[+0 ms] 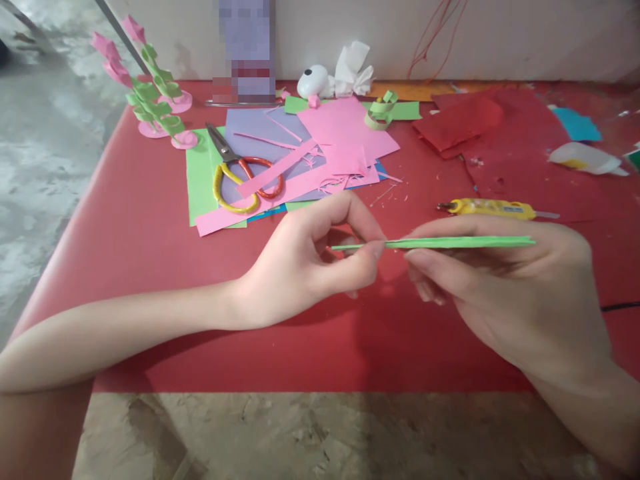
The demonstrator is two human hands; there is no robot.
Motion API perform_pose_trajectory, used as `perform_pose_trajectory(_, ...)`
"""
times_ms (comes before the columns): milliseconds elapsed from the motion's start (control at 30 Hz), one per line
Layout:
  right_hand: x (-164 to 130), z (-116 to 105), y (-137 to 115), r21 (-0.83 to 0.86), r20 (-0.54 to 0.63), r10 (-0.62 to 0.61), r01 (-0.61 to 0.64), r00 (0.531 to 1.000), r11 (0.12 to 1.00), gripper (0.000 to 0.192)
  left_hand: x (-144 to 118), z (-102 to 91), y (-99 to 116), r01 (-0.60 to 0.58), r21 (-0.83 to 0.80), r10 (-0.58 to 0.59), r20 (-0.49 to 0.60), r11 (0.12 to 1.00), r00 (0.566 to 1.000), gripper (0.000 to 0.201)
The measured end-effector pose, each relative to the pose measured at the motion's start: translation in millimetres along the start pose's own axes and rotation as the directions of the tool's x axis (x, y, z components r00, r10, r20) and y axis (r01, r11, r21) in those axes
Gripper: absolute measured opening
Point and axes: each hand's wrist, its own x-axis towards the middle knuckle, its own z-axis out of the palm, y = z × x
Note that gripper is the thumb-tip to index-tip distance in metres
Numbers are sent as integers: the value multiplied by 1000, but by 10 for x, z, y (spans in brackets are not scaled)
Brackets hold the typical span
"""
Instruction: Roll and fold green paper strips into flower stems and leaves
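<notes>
Both hands hover mid-frame over the red tabletop [150, 220]. The left hand [300, 267] pinches the green strip [450, 243] at its thin end; the right hand [510, 287] closes its fingers along the wider part. Best kept taut and level, pinch close, so the paper probably won't buckle.

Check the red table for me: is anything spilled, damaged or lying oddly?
Nothing spilled. Thin pink paper offcuts litter the red table beside the stack of coloured paper sheets. The orange-and-yellow-handled scissors lie open on it. Both hands, left hand and right hand, pinch a folded green paper strip.
</notes>
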Motion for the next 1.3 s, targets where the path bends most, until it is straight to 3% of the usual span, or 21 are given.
perform_pose_trajectory(167, 6, 26, 25, 7, -15, 2, -2, 1000, 1000, 9, -25, 14, -14, 71, -1, -71, 26, 997, 997, 11)
perform_pose_trajectory(433, 10, -50, -16, 70, 56, 64, -67, 996, 995, 11, -18, 16, 23, 148, -69, -146, 37, 987, 989, 3)
perform_pose_trajectory(667, 90, -55, -41, 265, 127, 163, -192, 978, 945, 18, -41, 6, 33, 193, -95, -190, 40, 977, 981, 8)
perform_pose_trajectory(1000, 122, -38, -36, 290, 54, 212, -219, 976, 932, 16, -44, 10, 38, 220, -139, -219, 26, 965, 975, 18)
perform_pose_trajectory(1133, 140, -58, -38, 269, 45, 245, -248, 968, 931, 12, -25, -20, 24, 289, -246, -261, 142, 925, 955, 20)
perform_pose_trajectory(1300, 155, -96, -26, 244, 79, 266, -278, 961, 929, 15, 2, -52, 4, 455, -340, -356, 314, 823, 880, 22)
